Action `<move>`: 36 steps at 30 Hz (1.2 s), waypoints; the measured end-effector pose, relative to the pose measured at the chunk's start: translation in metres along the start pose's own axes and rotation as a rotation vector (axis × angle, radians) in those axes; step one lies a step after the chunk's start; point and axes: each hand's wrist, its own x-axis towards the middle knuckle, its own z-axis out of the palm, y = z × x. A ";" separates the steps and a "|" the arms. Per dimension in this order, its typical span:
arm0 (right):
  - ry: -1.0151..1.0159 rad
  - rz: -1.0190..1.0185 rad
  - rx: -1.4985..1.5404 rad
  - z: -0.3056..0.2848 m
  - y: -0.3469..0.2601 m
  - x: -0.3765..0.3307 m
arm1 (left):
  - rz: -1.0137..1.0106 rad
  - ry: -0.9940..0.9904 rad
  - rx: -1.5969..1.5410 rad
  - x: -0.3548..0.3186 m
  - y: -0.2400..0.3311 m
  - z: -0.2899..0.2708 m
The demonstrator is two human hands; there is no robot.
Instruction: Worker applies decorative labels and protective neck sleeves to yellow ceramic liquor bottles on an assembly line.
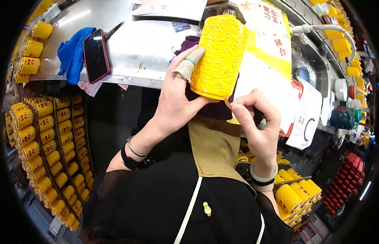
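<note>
Your left hand (177,101) wraps closed around the embossed yellow cylinder (220,55), holding it tilted above the steel desk (128,49) edge, while your right hand (258,122) pinches at its lower rim, fingers curled tight. You look mid-way through trimming or finishing that rim; next, I'd judge, turn it steadily.

Bright overhead light glares off the steel counter (128,44); fisheye edges bend and darken, focus sharp centrally.
</note>
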 end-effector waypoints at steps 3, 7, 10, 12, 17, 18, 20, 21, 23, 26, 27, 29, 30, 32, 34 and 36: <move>-0.076 -0.043 0.036 0.012 -0.007 0.006 | -0.054 -0.099 -0.105 -0.002 0.001 -0.009; -0.027 0.128 0.059 0.010 0.012 0.003 | -0.146 -0.168 -0.381 -0.010 0.003 -0.016; -0.012 0.159 0.042 0.007 0.015 0.001 | -0.185 -0.119 -0.475 -0.014 0.000 -0.012; 0.001 0.184 0.067 0.008 0.018 0.000 | -0.215 -0.087 -0.473 -0.013 -0.002 -0.006; 0.026 0.216 0.047 0.009 0.022 0.003 | -0.193 -0.066 -0.494 -0.013 -0.003 -0.003; 0.031 0.199 0.045 0.010 0.023 0.003 | -0.193 -0.067 -0.497 -0.013 -0.002 -0.003; 0.040 0.166 0.041 0.012 0.027 0.002 | -0.202 -0.052 -0.484 -0.013 -0.001 -0.001; 0.049 0.161 0.032 0.013 0.027 0.002 | -0.195 -0.051 -0.466 -0.013 0.001 -0.001; 0.068 0.150 0.012 0.014 0.027 0.003 | -0.185 -0.047 -0.446 -0.013 0.001 -0.001; 0.075 0.137 0.007 0.016 0.028 0.001 | -0.177 -0.043 -0.447 -0.013 -0.001 -0.001; 0.075 0.129 -0.009 0.016 0.028 0.002 | -0.178 -0.045 -0.454 -0.012 0.000 -0.001; 0.082 0.134 -0.007 0.016 0.028 0.002 | -0.186 -0.048 -0.469 -0.012 0.000 -0.002; 0.086 0.136 -0.006 0.017 0.028 0.002 | -0.193 -0.049 -0.476 -0.011 0.000 -0.002; 0.091 0.136 -0.022 0.017 0.029 0.001 | -0.195 -0.051 -0.477 -0.011 0.000 -0.002; 0.088 0.145 -0.020 0.017 0.028 0.002 | -0.185 -0.050 -0.463 -0.012 0.001 -0.002; 0.090 0.152 -0.025 0.017 0.027 0.001 | -0.178 -0.049 -0.457 -0.012 0.001 -0.001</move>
